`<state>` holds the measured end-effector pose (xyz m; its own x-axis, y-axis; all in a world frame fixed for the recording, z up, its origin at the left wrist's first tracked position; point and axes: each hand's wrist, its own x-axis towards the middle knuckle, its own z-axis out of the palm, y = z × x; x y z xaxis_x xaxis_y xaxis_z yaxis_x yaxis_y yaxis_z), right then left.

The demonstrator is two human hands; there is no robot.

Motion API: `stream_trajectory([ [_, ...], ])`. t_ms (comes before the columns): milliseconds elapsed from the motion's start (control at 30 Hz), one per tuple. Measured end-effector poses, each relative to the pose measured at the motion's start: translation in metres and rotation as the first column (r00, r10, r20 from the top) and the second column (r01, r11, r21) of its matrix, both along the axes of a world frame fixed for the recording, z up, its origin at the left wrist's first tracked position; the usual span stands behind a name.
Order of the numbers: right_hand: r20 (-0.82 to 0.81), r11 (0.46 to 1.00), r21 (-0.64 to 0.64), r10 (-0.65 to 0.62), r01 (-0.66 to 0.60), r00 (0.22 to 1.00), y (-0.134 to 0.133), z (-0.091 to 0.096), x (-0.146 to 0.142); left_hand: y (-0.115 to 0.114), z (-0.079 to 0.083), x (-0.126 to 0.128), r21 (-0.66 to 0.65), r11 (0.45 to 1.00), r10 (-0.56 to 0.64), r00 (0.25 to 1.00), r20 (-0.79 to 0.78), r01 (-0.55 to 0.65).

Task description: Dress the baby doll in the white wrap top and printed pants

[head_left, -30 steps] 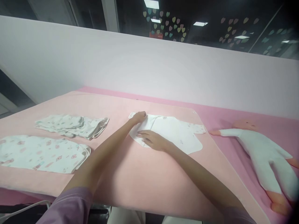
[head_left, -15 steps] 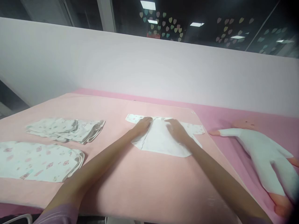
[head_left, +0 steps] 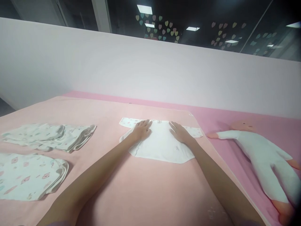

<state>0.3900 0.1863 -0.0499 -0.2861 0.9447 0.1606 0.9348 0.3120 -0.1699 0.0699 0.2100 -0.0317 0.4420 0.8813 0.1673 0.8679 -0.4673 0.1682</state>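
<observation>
A small white baby shirt (head_left: 161, 144) lies spread on the pale pink mat (head_left: 141, 188), its sleeves reaching out to either side. My left hand (head_left: 141, 130) rests flat on the shirt's left half, fingers stretched out. My right hand (head_left: 180, 132) lies flat on the right half, fingers also spread. Both hands press on the cloth and hold nothing.
Two folded patterned baby garments lie at the left: one further back (head_left: 54, 136), one nearer (head_left: 25, 175). A doll in a white suit (head_left: 261, 153) lies on the darker pink cover (head_left: 223, 116) at the right. A white partition wall (head_left: 150, 69) runs behind.
My right hand moved from the shirt's left lower part to its right half. My left hand slid from the left sleeve onto the body. The view shifted left and down a little.
</observation>
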Motion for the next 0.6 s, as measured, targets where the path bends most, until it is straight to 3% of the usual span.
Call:
stream_trajectory([
  [267,0.093,0.990,0.068,-0.130,0.124,0.987,0.011,0.004,-0.027,0.012,-0.004,0.021,0.083,0.995,0.058,0.998,0.015,-0.059],
  [600,0.045,0.964,0.121,-0.244,0.237,0.969,0.006,-0.001,-0.053,0.005,-0.003,0.026,0.093,0.990,0.097,0.991,0.094,-0.106],
])
